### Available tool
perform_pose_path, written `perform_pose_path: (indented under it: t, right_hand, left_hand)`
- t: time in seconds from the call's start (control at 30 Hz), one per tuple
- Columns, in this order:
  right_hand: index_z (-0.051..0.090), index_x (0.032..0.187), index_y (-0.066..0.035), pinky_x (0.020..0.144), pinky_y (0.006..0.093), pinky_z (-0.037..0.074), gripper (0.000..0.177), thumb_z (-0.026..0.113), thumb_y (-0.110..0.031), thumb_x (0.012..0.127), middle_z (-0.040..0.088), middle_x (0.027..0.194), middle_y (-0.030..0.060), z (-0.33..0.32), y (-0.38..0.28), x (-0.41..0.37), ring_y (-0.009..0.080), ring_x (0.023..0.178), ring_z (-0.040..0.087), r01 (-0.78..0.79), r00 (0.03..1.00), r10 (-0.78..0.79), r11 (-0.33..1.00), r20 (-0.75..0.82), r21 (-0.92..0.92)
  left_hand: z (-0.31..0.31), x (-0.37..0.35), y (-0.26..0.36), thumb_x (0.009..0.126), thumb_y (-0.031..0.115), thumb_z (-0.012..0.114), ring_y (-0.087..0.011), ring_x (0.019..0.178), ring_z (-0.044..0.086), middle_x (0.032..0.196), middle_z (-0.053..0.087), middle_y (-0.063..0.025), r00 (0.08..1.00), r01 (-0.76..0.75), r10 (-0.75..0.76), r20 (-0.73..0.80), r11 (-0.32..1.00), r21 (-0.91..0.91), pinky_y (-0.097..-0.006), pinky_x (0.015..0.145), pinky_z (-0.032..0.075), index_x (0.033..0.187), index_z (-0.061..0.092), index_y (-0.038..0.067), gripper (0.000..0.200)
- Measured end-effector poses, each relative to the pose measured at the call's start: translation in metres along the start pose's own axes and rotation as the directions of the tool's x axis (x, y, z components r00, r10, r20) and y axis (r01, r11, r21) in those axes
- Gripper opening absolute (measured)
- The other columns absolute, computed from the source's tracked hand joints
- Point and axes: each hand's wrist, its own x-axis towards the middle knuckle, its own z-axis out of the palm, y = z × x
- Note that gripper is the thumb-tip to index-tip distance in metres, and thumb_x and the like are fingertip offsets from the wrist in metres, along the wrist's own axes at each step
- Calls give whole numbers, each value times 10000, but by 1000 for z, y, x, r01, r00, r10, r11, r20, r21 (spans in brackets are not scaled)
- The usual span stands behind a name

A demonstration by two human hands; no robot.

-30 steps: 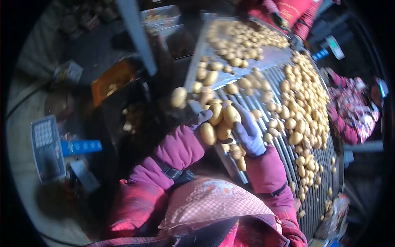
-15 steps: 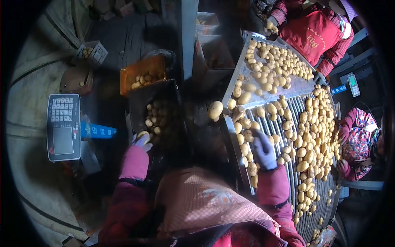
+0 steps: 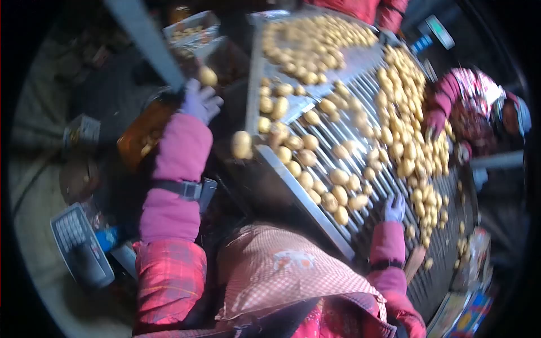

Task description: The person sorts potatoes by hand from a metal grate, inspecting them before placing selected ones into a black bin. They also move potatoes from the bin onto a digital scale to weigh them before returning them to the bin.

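Note:
My left hand (image 3: 200,102), in a pale lavender glove, reaches far forward on the left with its fingers spread. A single potato (image 3: 207,76) is just beyond the fingertips, apart from the palm and seemingly in the air. On the right, my gloved right hand (image 3: 394,208) lies over the metal rollers (image 3: 360,219) of a sorting conveyor, fingers stretched out, with nothing visible in it. Loose potatoes (image 3: 340,194) rest on the rollers to its left, and a dense band of potatoes (image 3: 400,143) runs along the far right side. Another potato (image 3: 242,145) appears at the conveyor's left corner.
An orange crate (image 3: 128,143) stands left, partly behind my arm. A white crate of potatoes (image 3: 194,34) is beyond a metal post (image 3: 147,42). A digital scale (image 3: 81,245) stands lower left. One co-worker's gloved hand (image 3: 435,121) is at the conveyor's right; another person's red clothing (image 3: 349,7) shows at the back.
My left hand moved from the dark bin forward, and the potato it held is now past its open fingers. My right hand shifted right and back across the rollers. The view turned right.

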Motion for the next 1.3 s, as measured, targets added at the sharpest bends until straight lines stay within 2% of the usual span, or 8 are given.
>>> perform_pose_path:
  t: [0.23,0.37,0.57,0.8,0.97,1.1,1.23,1.3]
  right_hand:
    - [538,1279,-111,1031,458,361,441,551,-313,887,521,1296,168,32,15,-16,360,1221,458,127,974,-127,992,-188,-15]
    - [544,1273,-136,1024,444,354,445,536,-361,890,520,1301,131,24,7,-12,323,1227,458,52,991,-57,998,-119,-42]
    - [562,1253,-170,995,446,359,435,524,-403,888,539,1265,102,3,-17,-10,286,1195,476,-78,995,72,993,-73,-91]
    - [603,1198,-164,967,451,381,394,576,-359,858,557,1241,104,3,-10,-10,287,1162,505,-78,990,80,997,-114,19]
    - [607,1189,-160,949,444,396,378,585,-333,853,569,1208,103,7,-5,-7,289,1135,517,-43,990,53,996,-134,75]
    - [606,1187,-151,948,439,405,375,588,-323,855,580,1190,103,6,-4,-9,293,1122,525,-27,990,37,997,-138,76]
    - [602,1198,-154,967,435,394,382,580,-333,861,574,1212,105,4,-4,-8,290,1146,517,-44,992,50,998,-112,53]
    - [598,1215,-161,986,437,377,395,566,-353,871,562,1245,103,6,-2,-9,288,1165,509,-56,995,60,997,-78,54]
  left_hand:
    - [64,-105,-56,934,257,521,-177,913,619,1071,634,-130,738,-407,267,620,909,92,-278,847,489,1287,486,-30,456]
    - [94,-152,-156,864,50,610,-173,1046,593,1150,612,-89,699,-421,41,714,831,365,-298,890,493,1271,529,31,415]
    - [150,-216,-200,756,312,657,-376,1193,462,1298,478,-179,-39,-987,-106,994,157,-22,-487,953,390,1234,563,132,519]
    - [193,-231,-231,762,436,621,-367,1383,223,1496,270,-125,-117,-981,-536,836,-70,-182,-579,1106,134,1325,490,247,608]
    - [206,-212,-197,742,423,643,-337,1389,223,1484,288,-95,86,-912,-726,682,-333,-239,-599,1099,131,1177,583,217,485]
    - [217,-151,-175,759,368,632,-376,1285,350,1370,389,-183,291,-900,-529,797,-434,41,-587,994,279,1093,600,180,385]
    - [198,-152,-144,770,277,626,-379,1192,406,1270,448,-189,115,-941,91,989,-311,138,-523,985,313,1121,592,110,390]
    - [163,-159,-149,732,169,664,-337,823,594,913,597,-143,-110,-990,-26,994,-87,-112,-451,610,472,923,616,50,230]
